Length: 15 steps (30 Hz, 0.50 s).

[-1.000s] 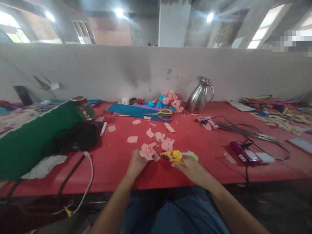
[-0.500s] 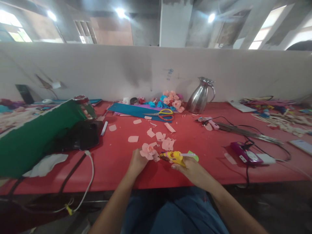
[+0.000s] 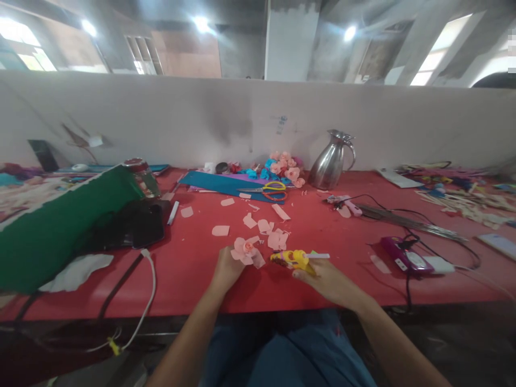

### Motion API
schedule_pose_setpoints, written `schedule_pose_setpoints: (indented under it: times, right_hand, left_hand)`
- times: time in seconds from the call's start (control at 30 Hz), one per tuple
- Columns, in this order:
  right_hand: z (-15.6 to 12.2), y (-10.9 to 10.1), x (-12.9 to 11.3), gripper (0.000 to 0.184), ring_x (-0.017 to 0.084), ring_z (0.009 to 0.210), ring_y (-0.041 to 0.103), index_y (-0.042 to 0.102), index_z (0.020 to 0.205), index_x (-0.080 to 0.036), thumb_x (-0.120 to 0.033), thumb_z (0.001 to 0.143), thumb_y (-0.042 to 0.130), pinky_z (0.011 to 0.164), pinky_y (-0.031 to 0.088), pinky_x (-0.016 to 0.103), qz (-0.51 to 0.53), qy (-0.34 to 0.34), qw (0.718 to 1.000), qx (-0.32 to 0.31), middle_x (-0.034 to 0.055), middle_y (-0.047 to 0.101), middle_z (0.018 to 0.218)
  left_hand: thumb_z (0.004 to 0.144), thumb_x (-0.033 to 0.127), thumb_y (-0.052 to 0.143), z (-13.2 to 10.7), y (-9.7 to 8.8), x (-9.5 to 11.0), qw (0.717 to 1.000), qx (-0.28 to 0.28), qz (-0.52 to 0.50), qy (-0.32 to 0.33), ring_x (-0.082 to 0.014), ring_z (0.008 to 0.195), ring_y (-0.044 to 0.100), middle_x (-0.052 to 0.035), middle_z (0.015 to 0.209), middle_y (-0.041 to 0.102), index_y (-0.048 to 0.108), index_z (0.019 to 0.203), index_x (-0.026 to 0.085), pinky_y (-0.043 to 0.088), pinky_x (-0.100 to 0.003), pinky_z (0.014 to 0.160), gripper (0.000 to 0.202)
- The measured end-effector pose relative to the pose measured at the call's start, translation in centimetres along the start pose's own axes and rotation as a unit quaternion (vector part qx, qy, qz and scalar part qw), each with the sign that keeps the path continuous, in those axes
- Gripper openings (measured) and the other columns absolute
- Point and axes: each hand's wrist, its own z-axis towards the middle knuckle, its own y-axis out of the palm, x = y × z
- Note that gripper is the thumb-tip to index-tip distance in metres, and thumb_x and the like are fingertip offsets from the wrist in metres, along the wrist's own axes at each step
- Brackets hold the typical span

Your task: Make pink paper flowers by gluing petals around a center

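Note:
A pink paper flower [image 3: 245, 250] with spread petals is held by my left hand [image 3: 226, 269], whose fingers are closed beneath it and partly hidden. My right hand [image 3: 330, 279] grips a yellow hot glue gun [image 3: 296, 259], its dark nozzle pointing left toward the flower with a gap between them. A white glue stick [image 3: 318, 256] sticks out of the gun's back end. Just beyond the flower lie loose pink paper petals [image 3: 277, 239] and other cut pieces on the red tabletop [image 3: 193, 269].
Scissors [image 3: 266, 189] with yellow and orange handles lie on blue paper [image 3: 213, 183]. Behind are finished paper flowers [image 3: 288, 166] and a steel jug [image 3: 331, 161]. To the right sit a purple power box [image 3: 405, 255] and cords; a green board [image 3: 72, 226] stands left.
My right hand has drawn the glue gun slightly to the right, widening the gap between its nozzle and the flower. My left hand and the flower stay nearly still.

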Motion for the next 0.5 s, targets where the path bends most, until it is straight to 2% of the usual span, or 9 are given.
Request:
schedule_pose_setpoints:
  times: [0.07,0.13,0.2,0.27,0.33,0.37,0.43,0.47,0.5]
  right_hand:
    - [0.4,-0.9,1.1,0.041,0.022,0.106,0.056,0.056,0.121,-0.027,-0.047,0.09,0.038,0.088,0.041,0.03,-0.018,0.001,0.999,0.035,0.0054,0.061,0.12]
    - [1.2,-1.7,2.8,0.039,0.023,0.096,0.06,0.056,0.118,-0.021,-0.043,0.09,0.039,0.078,0.044,0.03,-0.09,0.047,0.99,0.094,0.0093,0.062,0.111]
    - [2.5,-2.4,4.7,0.035,0.025,0.09,0.06,0.054,0.116,-0.014,-0.034,0.089,0.043,0.071,0.044,0.03,-0.201,0.12,0.958,0.167,0.0142,0.06,0.107]
    - [3.9,-2.9,5.8,0.035,0.028,0.096,0.056,0.053,0.118,-0.01,-0.025,0.086,0.047,0.074,0.041,0.033,-0.3,0.153,0.919,0.205,0.0182,0.057,0.108]
    - [5.3,-3.0,5.5,0.038,0.032,0.103,0.05,0.053,0.119,-0.01,-0.014,0.082,0.048,0.081,0.038,0.038,-0.355,0.163,0.89,0.235,0.0204,0.055,0.112]
    - [5.8,-2.9,4.9,0.041,0.033,0.106,0.047,0.053,0.12,-0.011,-0.01,0.08,0.047,0.084,0.035,0.041,-0.36,0.154,0.886,0.249,0.0202,0.053,0.117]
    - [7.0,-2.2,2.8,0.048,0.032,0.112,0.042,0.053,0.123,-0.017,-0.009,0.075,0.049,0.089,0.031,0.042,-0.328,0.082,0.907,0.252,0.0155,0.048,0.128]
    - [7.6,-1.7,1.5,0.048,0.029,0.112,0.043,0.053,0.123,-0.019,-0.013,0.075,0.051,0.09,0.031,0.04,-0.283,0.033,0.931,0.227,0.013,0.05,0.128]
    - [8.2,-1.1,0.3,0.046,0.027,0.109,0.046,0.056,0.12,-0.021,-0.016,0.075,0.052,0.089,0.033,0.037,-0.237,-0.013,0.956,0.175,0.0104,0.055,0.123]
  left_hand:
    - [0.064,0.024,0.063,0.1,0.0,-0.2,1.0,-0.004,-0.005,0.004,-0.0203,0.064,0.061,-0.0042,0.054,0.063,0.062,0.056,0.016,0.046,-0.025,0.056,0.012]
    - [0.062,0.025,0.066,0.2,0.0,-0.2,0.999,0.018,-0.029,-0.005,-0.0204,0.065,0.062,-0.0044,0.059,0.066,0.064,0.059,0.016,0.047,-0.026,0.058,0.01]
    - [0.059,0.026,0.069,0.2,0.0,0.0,0.996,0.055,-0.072,-0.022,-0.0207,0.069,0.063,-0.0049,0.067,0.069,0.067,0.065,0.015,0.049,-0.027,0.062,0.013]
    - [0.057,0.028,0.073,0.3,0.0,0.3,0.988,0.084,-0.12,-0.042,-0.0215,0.074,0.064,-0.0063,0.076,0.07,0.069,0.073,0.014,0.05,-0.029,0.067,0.022]
    - [0.056,0.028,0.074,0.3,0.0,0.8,0.983,0.089,-0.152,-0.057,-0.0225,0.079,0.064,-0.0079,0.082,0.071,0.07,0.077,0.014,0.05,-0.031,0.073,0.026]
    - [0.056,0.028,0.074,0.4,0.1,1.1,0.983,0.087,-0.153,-0.06,-0.0228,0.08,0.064,-0.0081,0.082,0.071,0.07,0.077,0.015,0.05,-0.032,0.074,0.026]
    - [0.055,0.026,0.075,0.6,0.2,1.7,0.986,0.08,-0.137,-0.05,-0.0231,0.079,0.064,-0.0076,0.081,0.071,0.07,0.076,0.016,0.05,-0.033,0.074,0.024]
    - [0.054,0.025,0.075,0.7,0.3,2.0,0.988,0.074,-0.132,-0.042,-0.023,0.078,0.064,-0.0073,0.081,0.071,0.07,0.075,0.017,0.05,-0.033,0.073,0.023]
    - [0.054,0.024,0.074,0.9,0.4,2.2,0.988,0.07,-0.131,-0.033,-0.0229,0.077,0.064,-0.0073,0.081,0.07,0.07,0.075,0.017,0.05,-0.033,0.072,0.022]
